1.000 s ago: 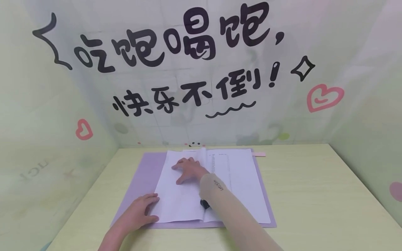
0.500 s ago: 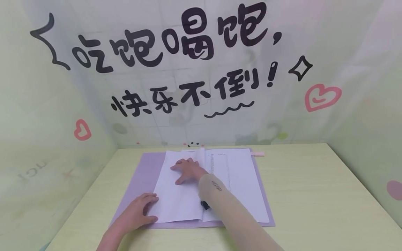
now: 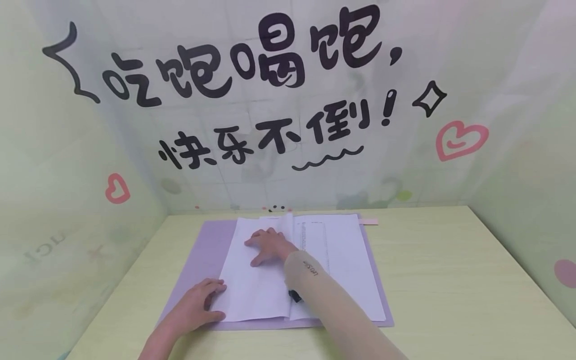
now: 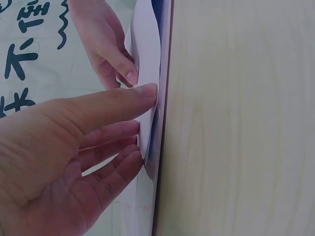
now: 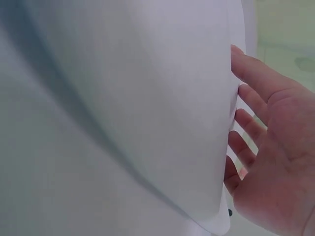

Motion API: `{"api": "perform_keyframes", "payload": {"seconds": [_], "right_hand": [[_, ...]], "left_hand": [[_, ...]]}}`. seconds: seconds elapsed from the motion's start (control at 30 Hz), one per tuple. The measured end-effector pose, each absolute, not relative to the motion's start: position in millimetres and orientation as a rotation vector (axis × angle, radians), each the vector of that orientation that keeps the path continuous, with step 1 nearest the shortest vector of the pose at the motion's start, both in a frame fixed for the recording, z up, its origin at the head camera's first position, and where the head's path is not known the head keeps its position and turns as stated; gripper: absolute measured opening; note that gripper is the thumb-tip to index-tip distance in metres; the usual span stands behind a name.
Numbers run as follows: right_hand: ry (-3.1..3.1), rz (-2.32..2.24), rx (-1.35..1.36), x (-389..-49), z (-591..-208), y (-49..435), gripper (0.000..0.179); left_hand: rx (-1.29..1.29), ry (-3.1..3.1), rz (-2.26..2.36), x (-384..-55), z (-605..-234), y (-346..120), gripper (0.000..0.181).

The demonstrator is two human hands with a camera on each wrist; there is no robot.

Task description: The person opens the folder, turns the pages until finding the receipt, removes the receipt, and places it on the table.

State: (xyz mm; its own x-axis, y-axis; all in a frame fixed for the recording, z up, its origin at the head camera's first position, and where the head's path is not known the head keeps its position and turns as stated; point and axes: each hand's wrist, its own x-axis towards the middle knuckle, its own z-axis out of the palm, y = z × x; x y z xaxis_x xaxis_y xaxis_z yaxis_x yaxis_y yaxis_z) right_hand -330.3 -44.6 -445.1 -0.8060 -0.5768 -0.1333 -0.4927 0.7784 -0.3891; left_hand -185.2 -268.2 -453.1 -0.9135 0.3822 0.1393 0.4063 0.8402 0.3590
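Note:
A lavender folder (image 3: 213,245) lies spread on the table with white sheets inside. The left-hand sheet (image 3: 252,297) is turned over to the left, its fold bulging up near the middle. On the right lies a printed page (image 3: 348,270), partly covered by the right forearm. My right hand (image 3: 270,245) rests spread on the upper part of the turned sheet; in the right wrist view its fingertips touch the curved paper (image 5: 162,98). My left hand (image 3: 193,306) touches the sheet's lower left edge, thumb and fingertips on the paper, as the left wrist view also shows.
A pink tab (image 3: 370,222) sticks out past the folder's right side. The pale wooden table (image 3: 459,280) extends to both sides. Behind it hangs a printed backdrop (image 3: 252,185) with black lettering and hearts. A black device (image 3: 294,296) sits under the right wrist.
Both hands and the sheets keep the same places relative to each other. Only the head view has shifted very slightly.

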Motion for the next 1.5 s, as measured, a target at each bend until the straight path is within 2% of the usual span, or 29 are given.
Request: {"api": "perform_keyframes", "payload": {"seconds": [0.23,0.37,0.53,0.73,1.13,1.5], "right_hand": [[2.632,-0.792,-0.915,-340.7,-455.4,-31.8,0.048],[2.548,-0.995,-0.969,-343.3,-449.0,-17.5,0.042],[2.518,-1.189,-0.867,-340.7,-439.8,9.2,0.042],[2.533,-1.417,-0.719,-337.9,-437.0,62.6,0.041],[2.653,-1.598,-0.461,-343.1,-437.7,161.0,0.053],[2.619,-1.59,-0.233,-339.7,-451.3,208.0,0.063]], "left_hand": [[-0.603,-2.977,-0.61,-184.2,-450.6,-268.7,0.058],[-0.597,-2.981,-0.612,-183.6,-448.4,-269.0,0.059],[-0.586,-2.969,-0.63,-183.7,-450.5,-268.7,0.058],[-0.639,-2.96,-0.624,-183.9,-455.1,-266.3,0.059],[-0.616,-2.958,-0.625,-182.2,-454.3,-267.4,0.058],[-0.61,-2.964,-0.632,-181.2,-450.2,-266.3,0.057]]}}
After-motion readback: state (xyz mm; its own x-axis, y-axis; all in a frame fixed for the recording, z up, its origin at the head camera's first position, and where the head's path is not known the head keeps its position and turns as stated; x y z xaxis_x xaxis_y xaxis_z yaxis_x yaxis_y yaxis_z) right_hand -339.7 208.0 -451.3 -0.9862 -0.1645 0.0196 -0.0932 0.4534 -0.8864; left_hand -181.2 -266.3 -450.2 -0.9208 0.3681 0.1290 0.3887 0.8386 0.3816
